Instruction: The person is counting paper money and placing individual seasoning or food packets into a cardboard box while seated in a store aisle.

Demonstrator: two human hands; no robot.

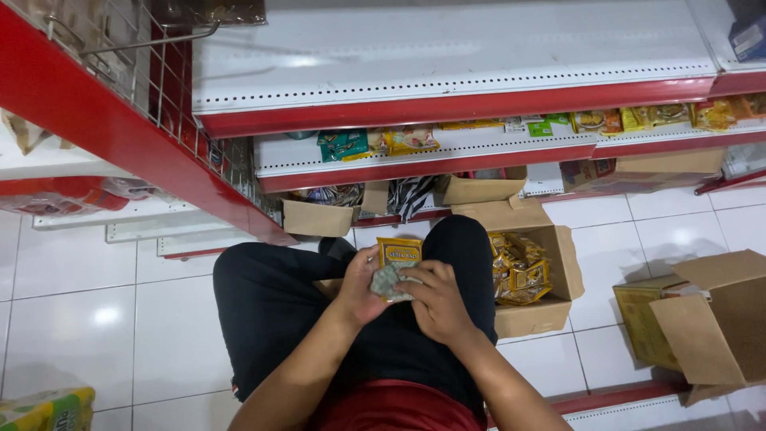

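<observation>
Yellow packets [396, 263] are gripped over the lap by the left hand [361, 286] and right hand [435, 297], fingers closed around them, while many remain in the open cardboard box [550, 271] and the lowest shelf [415, 156] is only partly stocked.

Lower half of the yellow packet [398, 254] was hidden behind both hands. Grey-green wad [386, 281] between fingers, kind unreadable. Open box [718, 319] at lower right cut by frame edge. Shelf packets [654, 116] at upper right too small to identify.
</observation>
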